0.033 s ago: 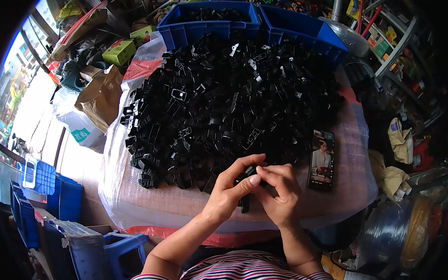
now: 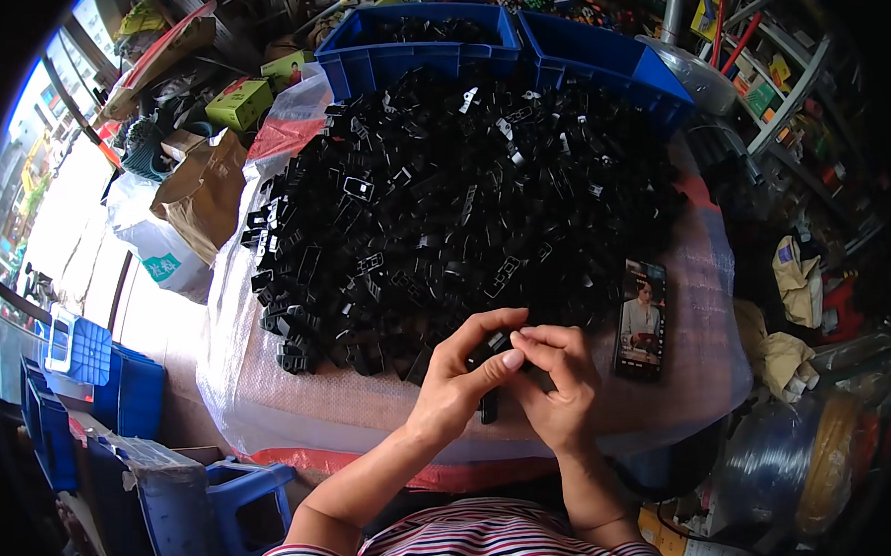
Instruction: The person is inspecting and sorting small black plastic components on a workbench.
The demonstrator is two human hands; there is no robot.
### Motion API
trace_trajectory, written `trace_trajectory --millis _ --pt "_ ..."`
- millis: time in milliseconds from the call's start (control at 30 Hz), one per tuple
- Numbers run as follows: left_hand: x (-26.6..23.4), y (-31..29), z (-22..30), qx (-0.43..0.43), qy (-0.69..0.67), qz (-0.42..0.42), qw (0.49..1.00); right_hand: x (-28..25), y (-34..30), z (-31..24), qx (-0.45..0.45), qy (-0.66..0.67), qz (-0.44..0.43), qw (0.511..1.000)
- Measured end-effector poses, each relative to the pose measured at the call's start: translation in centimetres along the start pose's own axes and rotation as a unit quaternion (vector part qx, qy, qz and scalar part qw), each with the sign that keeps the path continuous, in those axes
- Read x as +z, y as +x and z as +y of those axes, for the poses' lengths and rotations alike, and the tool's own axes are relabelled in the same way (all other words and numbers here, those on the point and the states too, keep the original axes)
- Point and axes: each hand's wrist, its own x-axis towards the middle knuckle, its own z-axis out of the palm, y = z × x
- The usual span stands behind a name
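My left hand [image 2: 462, 379] and my right hand [image 2: 558, 379] meet at the near edge of the table, both pinching one small black plastic part [image 2: 488, 360] between thumbs and fingertips. The part's lower end pokes out below my left thumb. Just beyond my fingers lies a big heap of similar black plastic parts [image 2: 452, 193], spread over the plastic-wrapped table top [image 2: 302, 403].
A phone [image 2: 641, 319] with a lit screen lies flat to the right of my right hand. Two blue crates [image 2: 411, 56] stand behind the heap. Brown paper bags [image 2: 203, 194] sit at the left, blue stools and crates [image 2: 122, 391] lower left, cluttered shelves at the right.
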Motion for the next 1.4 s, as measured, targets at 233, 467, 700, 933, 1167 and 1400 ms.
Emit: trace_trajectory --millis 233,467,700,933,1167,1400 --pt "0.2 0.2 -0.5 0.123 0.068 0.048 0.989 -0.3 -1.4 0.8 0.24 0.347 -0.065 0.904" --pt "-4.6 3.3 2.9 0.122 -0.248 0.12 0.954 -1.9 0.6 0.2 0.083 0.077 -0.006 0.994" --pt "-11.2 9.9 7.5 0.109 0.678 0.187 0.703 -5.7 -0.5 2.8 0.189 -0.1 0.029 0.976" --pt "-11.0 8.9 7.0 0.082 0.574 0.069 0.812 -4.0 -0.2 2.6 0.095 -0.185 -0.141 0.968" --pt "-7.4 5.0 6.4 0.027 0.354 -0.005 0.935 -3.0 -0.3 2.8 0.097 -0.15 -0.155 0.972" --pt "-7.0 4.6 5.2 0.169 0.509 -0.022 0.844 -2.3 0.1 1.8 0.056 -0.118 -0.198 0.971"
